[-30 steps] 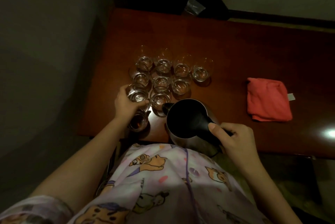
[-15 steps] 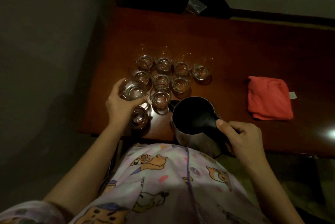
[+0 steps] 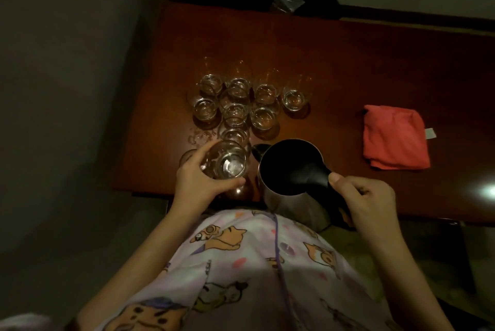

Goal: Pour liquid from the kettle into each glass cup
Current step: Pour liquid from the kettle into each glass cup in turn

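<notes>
The kettle (image 3: pixel 290 169) is sitting at the near edge of the table (image 3: pixel 348 68), lid open; the right hand (image 3: pixel 367 198) is gripping its black handle; just left of the kettle, the left hand (image 3: pixel 199 180) is holding one glass cup (image 3: pixel 229 160) raised above the table; beyond the kettle, the other cups (image 3: pixel 241 100) are standing clustered; well right of the kettle, a red cloth (image 3: pixel 395 137) is lying folded.

The left hand (image 3: pixel 199 179) has lifted 1 glass cup (image 3: pixel 227 160).
</notes>
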